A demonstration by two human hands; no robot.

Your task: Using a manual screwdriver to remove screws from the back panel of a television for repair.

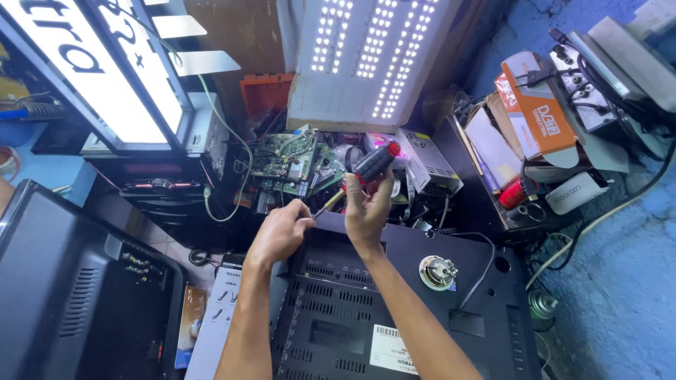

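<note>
Screwdriver (362,174) — red and black in the handle, with a yellowish collar and a thin shaft — sits between my two hands, angled so the tip points down toward the far edge of the black back cover (394,309) beneath my wrists. My right hand (367,211) is wrapped around the handle, fingers curled snug. My left hand (282,231) is pinched narrow at the shaft's lower end, fingertips meeting the tip; whether a screw sits there I cannot tell.

As I judge it, the cover is still seated on its set, so most of the opening work remains; the tool is only being readied at the edge, not yet driven into anything.

Just right of my right forearm a small round metal part (438,272) rests on the cover. Beyond my hands lie green circuit boards (285,158) and a lit LED panel (366,60) leaning upright. Well left of my left arm stands another dark screen housing (77,295); far right, an orange carton (539,105) among cables.
</note>
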